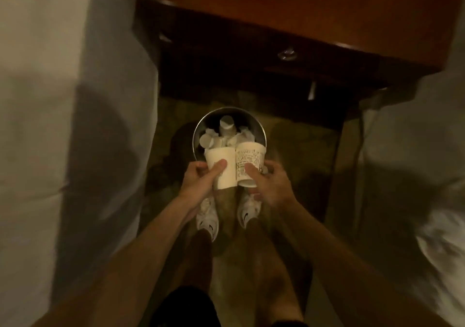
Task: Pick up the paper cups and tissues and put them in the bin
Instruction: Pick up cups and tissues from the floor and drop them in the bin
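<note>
Holding: left hand is wrapping thumb and fingers round a plain cup; right hand is gripping a printed cup the same way.
Cups: both are touching side by side and hanging just over the near rim of the bin, wide ends pointing toward it, likely so that they are falling in together on one release.
Bin: it is sitting on the floor between two beds, below a nightstand, and is already holding a heap of cups and crumpled tissues.
Stance: shoes are standing just behind the bin, keeping both hands straight above it.
Stage: by my judgement the drop is coming next; both grips are needing only to loosen.
Risk: the heap is sitting high, so a cup may be rolling off it.
</note>
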A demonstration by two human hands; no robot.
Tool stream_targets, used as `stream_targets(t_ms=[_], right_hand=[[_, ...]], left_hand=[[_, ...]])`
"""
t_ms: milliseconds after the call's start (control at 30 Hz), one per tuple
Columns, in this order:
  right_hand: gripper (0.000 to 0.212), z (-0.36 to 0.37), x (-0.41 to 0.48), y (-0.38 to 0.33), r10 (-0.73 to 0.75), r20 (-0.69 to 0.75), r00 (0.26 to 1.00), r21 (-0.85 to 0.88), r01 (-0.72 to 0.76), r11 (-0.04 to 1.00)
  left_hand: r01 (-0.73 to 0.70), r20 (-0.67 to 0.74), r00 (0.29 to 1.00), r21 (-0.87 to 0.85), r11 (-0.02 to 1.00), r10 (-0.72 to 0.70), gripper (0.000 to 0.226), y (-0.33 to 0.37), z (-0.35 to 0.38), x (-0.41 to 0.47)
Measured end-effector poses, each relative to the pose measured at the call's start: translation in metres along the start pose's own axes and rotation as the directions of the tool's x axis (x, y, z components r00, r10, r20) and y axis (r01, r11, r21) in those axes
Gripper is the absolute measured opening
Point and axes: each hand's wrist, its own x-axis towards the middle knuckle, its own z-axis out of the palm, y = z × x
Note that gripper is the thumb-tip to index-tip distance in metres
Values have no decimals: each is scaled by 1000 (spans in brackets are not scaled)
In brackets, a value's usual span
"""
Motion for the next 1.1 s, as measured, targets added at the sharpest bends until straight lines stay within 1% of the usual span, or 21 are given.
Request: stream_targets(t_ms=[67, 133, 200, 300, 333, 433, 500, 600, 667, 733, 767, 833, 867, 967, 1033, 1100], right_hand=[[52, 11, 51, 10, 6, -22, 1000, -126, -9, 992], [63, 21, 94, 19, -11, -49, 999, -230, -1, 973], [73, 29, 126, 23, -28, -12, 1000, -312, 23, 950], [91, 37, 152, 19, -5, 85, 996, -403, 39, 915], [89, 37, 158, 19, 9, 113, 993, -414, 39, 909], [62, 31, 169, 22, -4, 149, 989, -445, 71, 893], [58, 25, 166, 18, -23, 149, 989, -450, 88, 889], [60, 12, 146, 7, -27, 156, 987, -508, 104, 855], [58, 4, 128, -5, -50, 146, 988, -509, 118, 852], [46, -6, 102, -19, -51, 146, 988, -460, 114, 881], [38, -11, 86, -29, -53, 154, 987, -432, 116, 895], [24, -22, 47, -50, -92, 146, 985, -358, 139, 923], [21, -30, 23, -63, -134, 127, 983, -313, 168, 935], [24, -59, -63, -110, -288, 20, 958, -233, 284, 930], [33, -76, -128, -143, -372, -66, 926, -169, 357, 919], [38, -91, -198, -172, -456, -146, 878, -122, 441, 889]], left_hand=[[38, -71, 997, 29, 999, -36, 56, -10, 14, 47], [67, -165, 985, 94, 993, -51, 58, -21, 29, 87], [63, -236, 971, 150, 987, -27, 58, -26, 42, 118], [64, -238, 971, 242, 968, -5, 65, -26, 50, 152], [66, -226, 974, 296, 953, 3, 65, -26, 49, 161], [40, -190, 981, 435, 900, 48, 52, -23, 42, 172], [22, -159, 985, 497, 868, 66, 45, -16, 36, 165], [-39, -79, 991, 605, 796, 108, 38, 5, 25, 143], [-97, -10, 990, 679, 728, 141, 24, 30, 19, 123], [-158, 51, 982, 737, 657, 180, 7, 62, 17, 99], [-200, 81, 974, 752, 628, 214, 12, 80, 17, 83], [-310, 175, 943, 771, 557, 282, 23, 118, 20, 47], [-371, 238, 922, 772, 516, 306, 25, 139, 24, 25], [-539, 410, 832, 755, 373, 374, 28, 206, 38, -56], [-666, 557, 735, 702, 253, 388, 28, 250, 46, -119], [-774, 686, 612, 621, 123, 394, 27, 287, 48, -189]])
